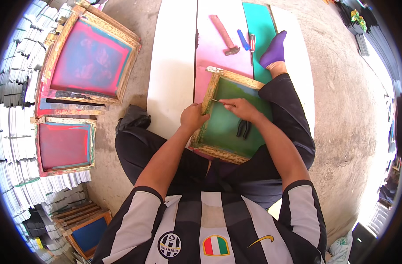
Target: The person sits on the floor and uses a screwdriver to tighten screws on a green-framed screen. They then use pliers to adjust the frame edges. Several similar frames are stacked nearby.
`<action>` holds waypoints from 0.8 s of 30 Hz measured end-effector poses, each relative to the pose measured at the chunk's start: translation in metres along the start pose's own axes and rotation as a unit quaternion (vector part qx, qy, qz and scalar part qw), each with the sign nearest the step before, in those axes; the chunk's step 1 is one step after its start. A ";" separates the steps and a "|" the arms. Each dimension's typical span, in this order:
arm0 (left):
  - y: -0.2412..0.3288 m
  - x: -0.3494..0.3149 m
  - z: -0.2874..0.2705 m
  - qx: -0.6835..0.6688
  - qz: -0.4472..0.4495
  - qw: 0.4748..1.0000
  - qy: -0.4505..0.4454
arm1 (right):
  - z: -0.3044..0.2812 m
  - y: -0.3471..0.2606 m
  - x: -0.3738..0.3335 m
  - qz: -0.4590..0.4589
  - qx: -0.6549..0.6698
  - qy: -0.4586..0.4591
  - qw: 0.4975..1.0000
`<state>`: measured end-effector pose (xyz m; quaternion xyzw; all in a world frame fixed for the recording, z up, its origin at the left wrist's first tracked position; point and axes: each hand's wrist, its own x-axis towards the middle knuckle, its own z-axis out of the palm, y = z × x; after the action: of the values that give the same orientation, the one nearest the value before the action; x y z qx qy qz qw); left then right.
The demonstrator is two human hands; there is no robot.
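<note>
A wooden screen-printing frame point(220, 154) with green mesh point(225, 132) rests tilted across my lap and the board. My left hand point(193, 116) is closed round its left bar. My right hand point(239, 108) is over the mesh, fingers pinched on a thin, light-coloured rod point(215, 100) whose tip reaches that left bar. I cannot make out what kind of tool the rod is. Black-handled pliers point(243, 129) lie on the mesh just below my right hand; their jaws are hard to see.
A hammer point(224, 35), a blue-handled tool point(243, 39) and a screwdriver point(252, 43) lie beyond the frame on the pink and teal board point(260, 24). My purple-socked foot point(274, 49) is to their right. More screen frames point(93, 55) lean at left, beside stacked sheets point(16, 145).
</note>
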<state>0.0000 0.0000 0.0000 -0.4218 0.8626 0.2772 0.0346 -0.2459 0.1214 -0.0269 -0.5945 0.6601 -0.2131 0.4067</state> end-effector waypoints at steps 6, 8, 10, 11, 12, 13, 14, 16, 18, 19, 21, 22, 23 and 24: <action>0.001 -0.008 0.020 -0.012 0.020 0.999 0.025 | 0.018 -0.042 -0.038 0.065 -0.290 0.116 0.948; 0.004 0.000 0.016 -0.022 0.029 0.999 0.034 | 0.022 -0.032 -0.033 0.048 -0.270 0.162 0.948; 0.003 -0.004 0.014 -0.019 0.022 0.999 0.033 | 0.021 -0.040 -0.031 0.078 -0.212 0.122 0.966; 0.001 -0.005 0.013 -0.017 0.018 0.999 0.032 | 0.020 -0.044 -0.030 0.092 -0.183 0.101 0.974; 0.002 -0.005 0.012 -0.018 0.019 0.999 0.033 | 0.016 -0.043 -0.028 0.091 -0.165 0.088 0.978; 0.003 -0.005 0.012 -0.020 0.019 0.999 0.033 | 0.010 -0.040 -0.025 0.090 -0.147 0.075 0.982; 0.004 -0.005 0.011 -0.021 0.019 0.999 0.034 | 0.005 -0.038 -0.022 0.089 -0.128 0.062 0.986; 0.003 -0.004 0.009 -0.027 0.015 0.999 0.029 | 0.000 -0.033 -0.015 0.088 -0.068 0.061 0.992; 0.005 -0.004 0.006 -0.027 0.011 0.999 0.022 | 0.003 -0.025 -0.012 0.070 -0.016 0.075 0.995; 0.008 -0.002 0.005 -0.026 0.012 0.999 0.019 | 0.007 -0.016 -0.010 0.054 0.004 0.092 0.994; 0.009 0.002 0.003 -0.021 0.009 1.000 0.015 | 0.007 -0.012 -0.005 0.053 0.006 0.095 0.994; 0.005 0.000 0.003 -0.019 0.003 1.000 0.012 | 0.003 -0.026 -0.006 0.071 -0.011 0.080 0.994; 0.001 -0.003 0.003 -0.016 -0.002 1.000 0.007 | 0.000 -0.036 -0.007 0.088 -0.027 0.065 0.994; 0.001 -0.002 0.004 -0.022 0.003 1.000 0.012 | -0.002 -0.038 -0.008 0.079 -0.060 0.070 0.993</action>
<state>0.0002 0.0037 -0.0024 -0.4230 0.8581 0.2908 0.0143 -0.2245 0.1214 0.0055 -0.5472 0.7439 -0.1812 0.3381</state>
